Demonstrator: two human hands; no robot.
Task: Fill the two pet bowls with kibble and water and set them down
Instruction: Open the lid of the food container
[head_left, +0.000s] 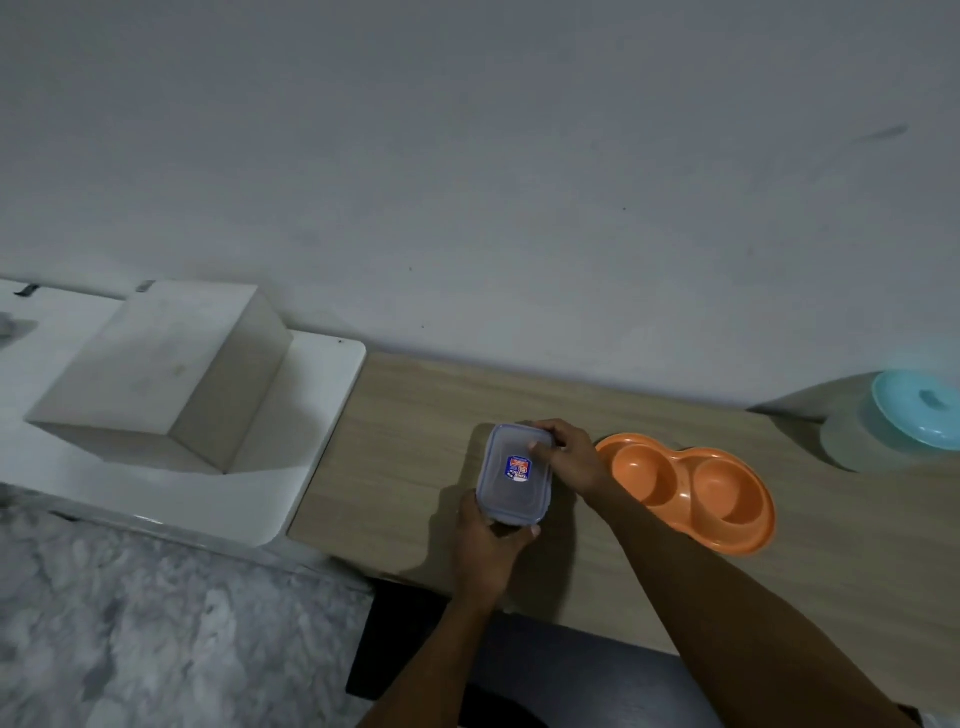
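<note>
I hold a clear plastic container with both my hands on the wooden surface. The container is rectangular, it has a lid with a bluish rim and a small blue and red sticker on top. My left hand is closed around its near end, with the fingers going under the edge. My right hand is closed on the far right corner of the lid, the thumb pressing on top. I cannot tell what is inside the container, the lid is cloudy.

Just to the right of the container, behind my right forearm, lies the orange double pet bowl. It sits flat on the surface and both of its round hollows look empty. My forearm passes over its near left edge.

Further right, near the wall, stands a translucent round tub with a light blue lid, well apart from the bowl. On the left, a white shelf joins the surface and it carries a pale box. Below it I see a grey fluffy rug on the floor
</note>
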